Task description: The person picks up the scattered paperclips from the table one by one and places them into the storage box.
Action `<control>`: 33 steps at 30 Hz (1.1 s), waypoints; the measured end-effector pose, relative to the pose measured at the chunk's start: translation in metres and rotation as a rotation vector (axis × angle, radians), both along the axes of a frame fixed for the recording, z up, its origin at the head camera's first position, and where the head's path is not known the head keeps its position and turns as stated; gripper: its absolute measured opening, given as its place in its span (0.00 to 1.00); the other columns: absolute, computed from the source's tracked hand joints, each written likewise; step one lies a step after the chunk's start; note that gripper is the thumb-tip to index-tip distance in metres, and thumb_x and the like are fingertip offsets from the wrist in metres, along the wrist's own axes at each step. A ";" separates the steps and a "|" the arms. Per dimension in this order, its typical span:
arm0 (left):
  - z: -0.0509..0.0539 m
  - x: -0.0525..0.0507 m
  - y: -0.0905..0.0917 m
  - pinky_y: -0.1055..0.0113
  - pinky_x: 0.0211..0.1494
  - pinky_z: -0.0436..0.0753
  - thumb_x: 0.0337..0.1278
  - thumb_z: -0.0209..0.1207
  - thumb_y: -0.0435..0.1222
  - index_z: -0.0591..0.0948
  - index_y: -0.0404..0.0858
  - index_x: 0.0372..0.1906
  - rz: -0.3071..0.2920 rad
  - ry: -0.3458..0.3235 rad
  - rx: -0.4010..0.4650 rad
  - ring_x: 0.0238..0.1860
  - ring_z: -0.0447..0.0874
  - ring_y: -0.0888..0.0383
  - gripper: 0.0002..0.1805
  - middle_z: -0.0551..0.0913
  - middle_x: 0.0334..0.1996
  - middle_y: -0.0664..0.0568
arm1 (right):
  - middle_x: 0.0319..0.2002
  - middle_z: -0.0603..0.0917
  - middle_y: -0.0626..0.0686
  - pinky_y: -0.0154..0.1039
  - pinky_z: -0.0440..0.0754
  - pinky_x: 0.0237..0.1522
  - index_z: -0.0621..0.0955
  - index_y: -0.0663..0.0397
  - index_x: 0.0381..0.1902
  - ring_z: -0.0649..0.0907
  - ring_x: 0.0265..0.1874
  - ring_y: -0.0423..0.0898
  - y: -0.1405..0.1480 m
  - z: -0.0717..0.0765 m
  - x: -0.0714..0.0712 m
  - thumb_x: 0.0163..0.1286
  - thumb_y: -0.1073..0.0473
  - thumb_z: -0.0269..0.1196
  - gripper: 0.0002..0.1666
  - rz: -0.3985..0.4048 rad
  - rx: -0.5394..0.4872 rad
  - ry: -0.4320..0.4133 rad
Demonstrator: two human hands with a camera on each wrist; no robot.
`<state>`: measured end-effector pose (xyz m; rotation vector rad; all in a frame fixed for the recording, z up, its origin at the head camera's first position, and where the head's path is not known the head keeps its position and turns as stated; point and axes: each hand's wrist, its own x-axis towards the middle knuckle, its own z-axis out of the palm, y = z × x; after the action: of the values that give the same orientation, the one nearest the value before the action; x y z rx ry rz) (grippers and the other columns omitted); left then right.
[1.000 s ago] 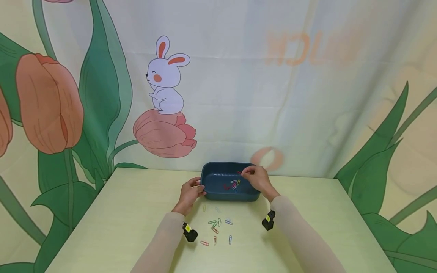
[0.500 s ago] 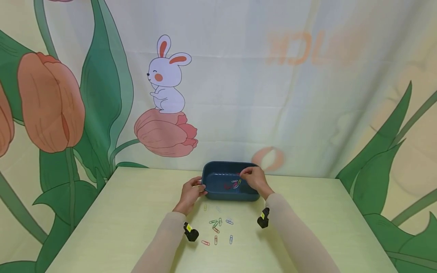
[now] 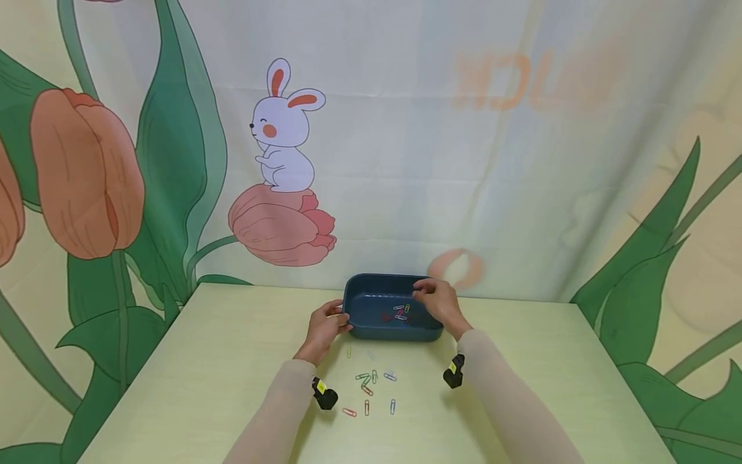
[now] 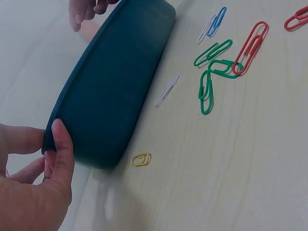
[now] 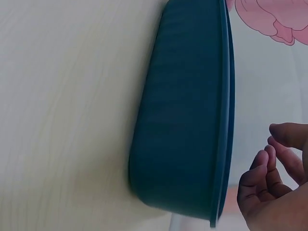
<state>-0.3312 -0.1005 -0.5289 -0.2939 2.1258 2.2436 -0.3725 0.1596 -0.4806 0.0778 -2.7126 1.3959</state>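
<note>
Shifted slightly to the right over the last half second, the right hand is seen in the head view above the right end of the dark blue tray. A red paper clip, pinched at its fingertips earlier, is no longer seen there, so a release into the tray is suggested and one more placement can be judged done. Inside, a small group of clips is gathered right of the middle. The tray's left end is gripped by the left hand. On the pale table, loose clips are scattered in front of the tray, not yet gathered up.

In the left wrist view, the rim is held by the left hand's curled digits. A yellow clip is seen just beside the tray; farther off, three green clips are clustered, one overlapped by a red clip.

In the right wrist view, the right thumb and fingers are parted and loosely bent beside the rim; nothing is seen held between them.
</note>
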 end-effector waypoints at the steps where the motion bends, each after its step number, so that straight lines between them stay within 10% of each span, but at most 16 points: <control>1: 0.000 0.000 0.000 0.67 0.45 0.86 0.63 0.55 0.26 0.71 0.35 0.68 0.001 -0.001 0.001 0.45 0.83 0.47 0.27 0.72 0.49 0.42 | 0.30 0.79 0.48 0.37 0.73 0.34 0.85 0.54 0.48 0.76 0.30 0.46 0.002 0.001 0.001 0.65 0.58 0.66 0.14 0.004 0.007 0.004; 33: 0.001 -0.001 0.001 0.65 0.49 0.86 0.64 0.56 0.26 0.71 0.35 0.68 -0.002 0.002 -0.009 0.40 0.83 0.54 0.27 0.72 0.49 0.42 | 0.63 0.75 0.65 0.53 0.80 0.57 0.71 0.54 0.68 0.76 0.62 0.62 0.054 -0.013 0.006 0.67 0.60 0.63 0.32 -0.033 0.006 -0.129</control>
<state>-0.3323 -0.0993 -0.5283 -0.2901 2.1367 2.2354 -0.3662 0.2141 -0.4935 -0.0584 -2.8067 1.4311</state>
